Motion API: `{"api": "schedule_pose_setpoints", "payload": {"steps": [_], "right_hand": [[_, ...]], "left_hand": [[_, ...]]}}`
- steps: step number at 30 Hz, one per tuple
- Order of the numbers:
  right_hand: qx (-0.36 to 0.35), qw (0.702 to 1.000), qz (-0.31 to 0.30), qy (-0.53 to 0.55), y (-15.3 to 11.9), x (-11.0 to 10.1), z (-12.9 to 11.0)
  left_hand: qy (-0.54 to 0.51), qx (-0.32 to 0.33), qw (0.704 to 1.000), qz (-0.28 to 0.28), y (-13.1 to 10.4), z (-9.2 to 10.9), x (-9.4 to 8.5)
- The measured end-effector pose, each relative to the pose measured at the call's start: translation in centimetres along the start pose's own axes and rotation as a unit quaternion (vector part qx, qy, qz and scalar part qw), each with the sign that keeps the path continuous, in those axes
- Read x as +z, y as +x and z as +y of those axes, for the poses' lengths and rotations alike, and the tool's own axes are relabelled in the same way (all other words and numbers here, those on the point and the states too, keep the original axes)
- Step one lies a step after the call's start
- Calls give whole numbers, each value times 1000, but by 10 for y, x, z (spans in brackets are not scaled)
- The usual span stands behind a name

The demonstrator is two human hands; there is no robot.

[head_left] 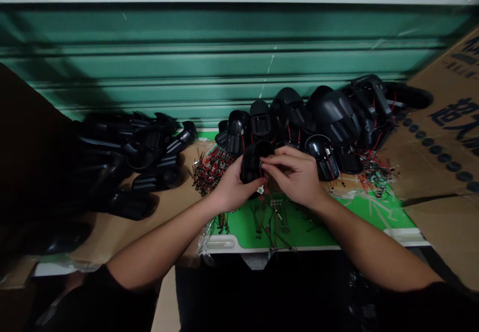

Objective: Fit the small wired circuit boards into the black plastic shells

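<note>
My left hand (232, 186) is wrapped round a black plastic housing (258, 153), held above the green work surface (239, 232). The fingers of my right hand (295, 175) are pinched together at the housing's open side, on a thin red wire (261, 168). A small white part (260, 190) hangs on wires just below my left thumb. The inside of the housing is dark and hard to make out. Loose wires with small ends (277, 217) lie on the green surface below my hands.
Several black housings (335, 115) stand along the green wall, with wire bundles (211, 172) before them and more wires (376, 172) at right. Black parts (149, 152) are heaped at left on cardboard. A printed cardboard box (441, 132) bounds the right side.
</note>
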State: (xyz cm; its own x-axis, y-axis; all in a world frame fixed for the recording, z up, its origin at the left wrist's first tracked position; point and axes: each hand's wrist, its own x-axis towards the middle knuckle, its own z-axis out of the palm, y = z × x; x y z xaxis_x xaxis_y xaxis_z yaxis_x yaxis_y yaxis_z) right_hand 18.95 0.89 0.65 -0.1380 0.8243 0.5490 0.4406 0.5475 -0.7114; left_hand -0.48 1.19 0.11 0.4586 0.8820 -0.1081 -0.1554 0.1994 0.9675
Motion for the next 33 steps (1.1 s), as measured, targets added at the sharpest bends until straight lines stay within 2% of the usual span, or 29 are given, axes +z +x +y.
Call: {"api": "schedule_pose_setpoints", "payload": {"steps": [5,9,11,14,19,23,26,31,33], "right_hand": [[84,996,5,41,-1,0,-2],[179,978,-1,110,-2,4,-2],[203,971,13,127,-2,5,-2],[216,964,17,155,-1,4,-4],[226,946,-68,221,1,2,-10],[224,950,-68,208,1,4,-8],[225,950,-66,208,2,6,-2],[221,951,-36,211,5,-3,0],[203,956,-56,203,6,-10,-6]], "left_hand": [[16,0,1000,2,-3,2,4],[15,-3,1000,-5,-5,2,6],[19,2,1000,-5,-6,2,6],[39,12,999,-5,-7,3,5],[60,23,998,-18,-10,6,6],[86,34,996,-10,-11,4,6],[75,17,997,-8,-8,2,4],[68,14,997,42,1,2,0],[61,8,996,66,3,3,-1]]}}
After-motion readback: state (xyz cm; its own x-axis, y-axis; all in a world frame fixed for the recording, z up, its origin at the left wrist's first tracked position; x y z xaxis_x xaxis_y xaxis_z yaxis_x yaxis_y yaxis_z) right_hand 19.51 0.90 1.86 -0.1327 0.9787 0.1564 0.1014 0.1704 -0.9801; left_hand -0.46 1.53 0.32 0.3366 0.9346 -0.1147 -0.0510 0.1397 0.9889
